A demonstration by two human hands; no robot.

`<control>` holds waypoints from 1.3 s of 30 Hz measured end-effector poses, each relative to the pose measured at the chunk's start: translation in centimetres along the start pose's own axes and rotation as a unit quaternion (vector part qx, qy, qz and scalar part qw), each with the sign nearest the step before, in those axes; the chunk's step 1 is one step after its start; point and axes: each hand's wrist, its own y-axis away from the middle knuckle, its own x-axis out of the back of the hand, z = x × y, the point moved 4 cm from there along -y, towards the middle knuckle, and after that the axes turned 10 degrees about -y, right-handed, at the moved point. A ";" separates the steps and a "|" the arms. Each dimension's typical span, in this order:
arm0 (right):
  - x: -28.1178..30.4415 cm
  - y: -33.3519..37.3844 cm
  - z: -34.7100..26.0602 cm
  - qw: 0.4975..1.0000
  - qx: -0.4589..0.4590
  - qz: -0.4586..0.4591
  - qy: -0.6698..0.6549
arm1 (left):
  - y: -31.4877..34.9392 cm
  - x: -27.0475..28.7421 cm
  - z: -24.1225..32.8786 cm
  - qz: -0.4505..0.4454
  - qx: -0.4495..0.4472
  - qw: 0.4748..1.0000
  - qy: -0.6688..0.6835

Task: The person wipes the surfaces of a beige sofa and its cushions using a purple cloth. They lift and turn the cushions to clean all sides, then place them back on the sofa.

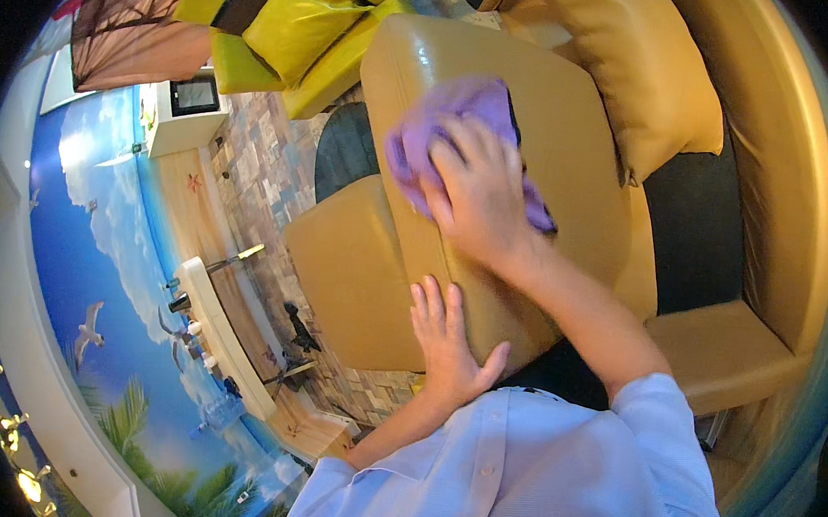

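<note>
Pale blue, button-fronted shirt (514,472) fabric fills the space closest to the camera, its sleeves ending above both forearms. Beyond it spreads a tan seat (572,125), smooth and leather-like, with rounded edges and a seam running along its left side; a bright shine lies near its far left corner. On this seat, over the left edge and in its farther half, lies a purple cloth (464,94), soft and matte, bunched into loose folds and bordered by a dark strip on its right side.

Reaching across the seat from the near right, the right hand's grip (481,191) lies palm down on the cloth, fingers bent and slightly blurred; whether they pinch the fabric cannot be told. The left hand's grip (451,343) is unclosed, its palm against the seat near the near left edge, fingers straight and pointing away from the body, thumb spread to the right.

Beside the seat's right edge leans a plump tan cushion (638,72). Past the far left corner stands a glossy yellow-green armchair (305,35), above a floor (272,167) patterned like rough, multicoloured stone.
</note>
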 end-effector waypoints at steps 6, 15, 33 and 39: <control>-2.6 -12.0 3.7 0.992 0.037 0.010 0.124 | -0.4 0.8 2.6 -0.023 0.013 1.000 -0.016; -1.9 -1.6 -2.9 0.938 0.183 -0.220 0.194 | -0.2 0.3 0.8 -0.013 0.024 1.000 -0.009; -3.4 -9.9 10.0 0.992 -0.108 0.066 0.008 | 1.2 -0.8 -0.8 0.029 -0.001 1.000 0.011; -3.1 -3.7 13.9 0.981 -0.193 0.036 0.000 | 1.8 -2.0 -3.9 0.043 -0.002 0.999 0.034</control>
